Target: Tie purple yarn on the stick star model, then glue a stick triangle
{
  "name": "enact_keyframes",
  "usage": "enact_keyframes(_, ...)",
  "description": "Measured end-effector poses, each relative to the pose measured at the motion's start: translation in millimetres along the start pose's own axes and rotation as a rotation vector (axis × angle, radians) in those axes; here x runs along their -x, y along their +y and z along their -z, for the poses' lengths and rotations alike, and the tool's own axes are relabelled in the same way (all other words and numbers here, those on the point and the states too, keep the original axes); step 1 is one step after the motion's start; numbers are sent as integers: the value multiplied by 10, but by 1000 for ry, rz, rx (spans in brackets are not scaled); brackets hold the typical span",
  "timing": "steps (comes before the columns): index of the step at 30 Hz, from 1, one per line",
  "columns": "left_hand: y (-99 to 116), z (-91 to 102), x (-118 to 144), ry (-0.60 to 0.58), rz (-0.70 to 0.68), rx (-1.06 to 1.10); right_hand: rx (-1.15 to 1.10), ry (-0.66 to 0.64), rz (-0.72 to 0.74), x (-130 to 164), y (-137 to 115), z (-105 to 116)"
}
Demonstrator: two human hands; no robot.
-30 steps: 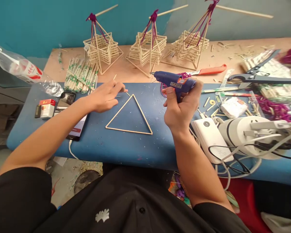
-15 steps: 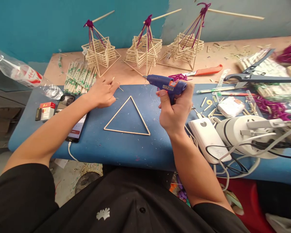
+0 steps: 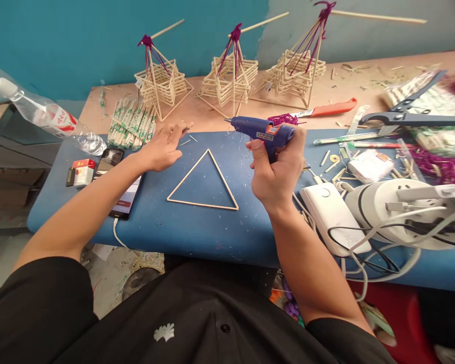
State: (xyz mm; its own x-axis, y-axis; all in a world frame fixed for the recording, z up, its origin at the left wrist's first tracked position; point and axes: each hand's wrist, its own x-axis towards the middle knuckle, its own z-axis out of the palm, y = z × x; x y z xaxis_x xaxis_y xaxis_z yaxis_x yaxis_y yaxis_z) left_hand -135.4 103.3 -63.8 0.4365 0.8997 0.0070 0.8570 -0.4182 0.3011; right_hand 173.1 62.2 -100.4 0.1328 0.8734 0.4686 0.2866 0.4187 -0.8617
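Observation:
A triangle of thin wooden sticks [image 3: 202,181] lies flat on the blue board [image 3: 197,227]. My right hand [image 3: 276,169] is closed around a blue glue gun [image 3: 263,130], held just right of the triangle's top with its nozzle pointing left. My left hand [image 3: 163,146] rests on the board to the left of the triangle's top, fingers spread, reaching toward short loose sticks [image 3: 187,139] near the board's far edge. I cannot tell whether it touches one.
Three stick-built star stacks tied with purple yarn [image 3: 231,76] stand at the back. Wrapped chopsticks [image 3: 131,124], a phone [image 3: 123,199], a small box [image 3: 82,172] and a plastic bottle [image 3: 45,116] are left. A power bank [image 3: 335,217], white socket reel [image 3: 394,212], cables, shears [image 3: 413,114] are right.
My left hand has pulled away from the triangle's top corner toward the loose sticks at the board's far edge, fingers opening. The glue gun stays held beside the triangle.

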Motion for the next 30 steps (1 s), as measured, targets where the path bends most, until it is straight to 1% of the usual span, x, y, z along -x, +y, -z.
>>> enact_keyframes(3, -26, -31, -52, 131, 12, -16, 79, 61, -4, -15, -44, -8)
enact_keyframes(5, -51, -47, -93, 182, 28, -13, 106, 70, -10, -18, -72, -12)
enact_keyframes(7, -76, -68, -147, 168, 46, -13, 112, 64, -11, -15, -89, -14)
enact_keyframes(11, -83, -104, -301, 35, 85, -35, 126, 54, -6, -9, -102, -15)
enact_keyframes(13, -64, -100, -377, 14, 66, -56, 137, 49, -13, -9, -107, -13)
enact_keyframes(14, -54, -93, -407, 30, 48, -62, 140, 48, -19, -10, -111, -13)
enact_keyframes(16, -40, -74, -443, 103, 27, -53, 137, 46, -33, -13, -121, -11)
enact_keyframes(18, -46, -61, -449, 182, 45, -30, 129, 43, -43, -16, -134, -9)
enact_keyframes(20, -74, -64, -436, 222, 82, -15, 124, 34, -48, -16, -145, -10)
enact_keyframes(23, -143, -90, -417, 183, 120, -10, 134, 28, -51, -13, -150, -13)
enact_keyframes(26, -197, -101, -418, 140, 90, 18, 144, 30, -48, -11, -132, -20)
enact_keyframes(28, -201, -81, -411, 155, 67, 34, 146, 24, -50, -13, -113, -24)
enact_keyframes(30, -181, -44, -379, 187, 72, 34, 152, 12, -53, -19, -94, -27)
